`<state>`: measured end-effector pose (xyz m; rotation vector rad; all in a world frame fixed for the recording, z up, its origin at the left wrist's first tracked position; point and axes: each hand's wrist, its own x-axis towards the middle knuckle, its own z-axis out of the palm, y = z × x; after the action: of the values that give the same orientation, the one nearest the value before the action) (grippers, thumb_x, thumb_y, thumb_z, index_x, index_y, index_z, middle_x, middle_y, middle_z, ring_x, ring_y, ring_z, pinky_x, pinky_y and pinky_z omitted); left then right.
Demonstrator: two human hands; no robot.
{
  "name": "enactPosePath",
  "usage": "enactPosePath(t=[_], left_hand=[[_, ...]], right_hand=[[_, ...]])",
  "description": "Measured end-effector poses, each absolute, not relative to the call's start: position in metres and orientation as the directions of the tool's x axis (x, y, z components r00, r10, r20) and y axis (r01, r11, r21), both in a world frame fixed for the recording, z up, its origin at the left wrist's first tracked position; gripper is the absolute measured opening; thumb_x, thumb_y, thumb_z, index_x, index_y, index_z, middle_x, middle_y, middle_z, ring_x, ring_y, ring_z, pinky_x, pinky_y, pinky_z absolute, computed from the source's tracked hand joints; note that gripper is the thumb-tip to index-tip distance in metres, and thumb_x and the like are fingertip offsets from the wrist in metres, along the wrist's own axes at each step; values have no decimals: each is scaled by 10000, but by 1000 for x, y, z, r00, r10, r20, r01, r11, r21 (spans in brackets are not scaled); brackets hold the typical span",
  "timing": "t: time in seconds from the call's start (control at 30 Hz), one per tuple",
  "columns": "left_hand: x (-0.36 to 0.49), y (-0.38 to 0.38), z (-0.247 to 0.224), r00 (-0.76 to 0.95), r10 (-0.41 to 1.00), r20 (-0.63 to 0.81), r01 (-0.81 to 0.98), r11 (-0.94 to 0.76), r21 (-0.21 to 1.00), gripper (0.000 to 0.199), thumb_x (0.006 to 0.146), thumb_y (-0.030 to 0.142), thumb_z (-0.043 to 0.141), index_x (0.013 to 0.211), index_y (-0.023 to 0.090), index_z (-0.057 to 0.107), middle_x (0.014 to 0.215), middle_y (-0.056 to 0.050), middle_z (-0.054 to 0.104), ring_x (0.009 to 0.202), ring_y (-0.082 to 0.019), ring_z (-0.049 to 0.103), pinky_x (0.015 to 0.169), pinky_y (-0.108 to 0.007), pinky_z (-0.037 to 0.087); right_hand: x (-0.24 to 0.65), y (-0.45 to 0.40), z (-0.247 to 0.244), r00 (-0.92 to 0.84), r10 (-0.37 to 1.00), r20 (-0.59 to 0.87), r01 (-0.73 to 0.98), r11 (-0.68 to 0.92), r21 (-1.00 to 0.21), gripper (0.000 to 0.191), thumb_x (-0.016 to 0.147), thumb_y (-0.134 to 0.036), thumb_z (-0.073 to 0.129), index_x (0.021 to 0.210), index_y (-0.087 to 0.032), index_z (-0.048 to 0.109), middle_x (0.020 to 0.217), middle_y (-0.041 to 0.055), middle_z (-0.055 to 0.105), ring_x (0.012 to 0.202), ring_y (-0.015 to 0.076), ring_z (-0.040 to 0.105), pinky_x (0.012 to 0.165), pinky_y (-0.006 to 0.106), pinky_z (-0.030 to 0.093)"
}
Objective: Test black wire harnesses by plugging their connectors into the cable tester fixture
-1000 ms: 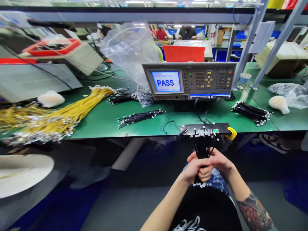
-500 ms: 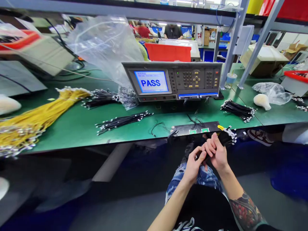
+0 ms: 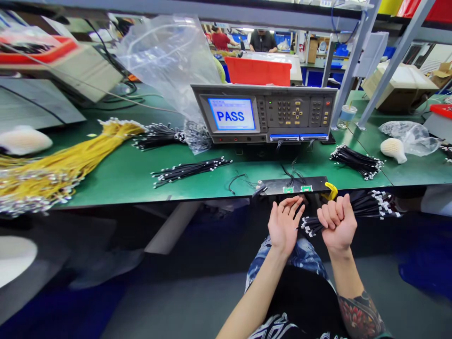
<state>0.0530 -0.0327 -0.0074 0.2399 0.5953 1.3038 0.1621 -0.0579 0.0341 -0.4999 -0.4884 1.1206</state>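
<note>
Black wire bundle (image 3: pixel 374 205) held in closed grip of right hand (image 3: pixel 337 221); left hand (image 3: pixel 284 223) open wide; wire tester (image 3: pixel 231 114) reads PASS.

The one head-worn camera looks forward and down from above the person's lap, close over the left hand (image 3: pixel 284 225) and right hand (image 3: pixel 337 221), with the green worktop (image 3: pixel 116 188) and wire tester (image 3: pixel 261 113) just beyond.

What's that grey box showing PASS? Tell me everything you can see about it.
The grey electronic tester stands on a green workbench. Its lit screen shows PASS in blue letters. Right of the screen are rows of buttons, with a few yellow keys among them. Two blue connector strips run along the lower front, and thin black wires lead down from them.
</note>
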Motion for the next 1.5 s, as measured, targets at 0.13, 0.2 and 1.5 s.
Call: enactPosePath(t=[0.13,0.2,1.5], left_hand=[[54,-37,-6,115,991,-64,-760,130,637,342,965,492,674,903,178,796,1015,-106,776,1026,-252,721,922,-379,589],[54,-41,-5,79,995,67,-685,6,728,374,929,539,725,873,178,802,932,-86,756,916,-227,701,855,-346,579],[54,-36,-4,6,986,-166,-842,94,531,455,1010,565,539,844,203,761,960,-71,795,921,-197,737,860,-310,555]], right_hand=[[167,-57,39,335,939,74,-775,320,-546,666,958,-430,733,563,-214,243,450,-114,181,397,65,67,365,153,297],[172,-55,39,305,952,29,-822,278,-497,658,967,-381,719,572,-218,218,452,-116,177,398,65,63,365,148,302],[128,-56,26,416,898,143,-638,400,-657,653,954,-541,712,546,-231,306,440,-108,235,372,82,239,439,228,400]])
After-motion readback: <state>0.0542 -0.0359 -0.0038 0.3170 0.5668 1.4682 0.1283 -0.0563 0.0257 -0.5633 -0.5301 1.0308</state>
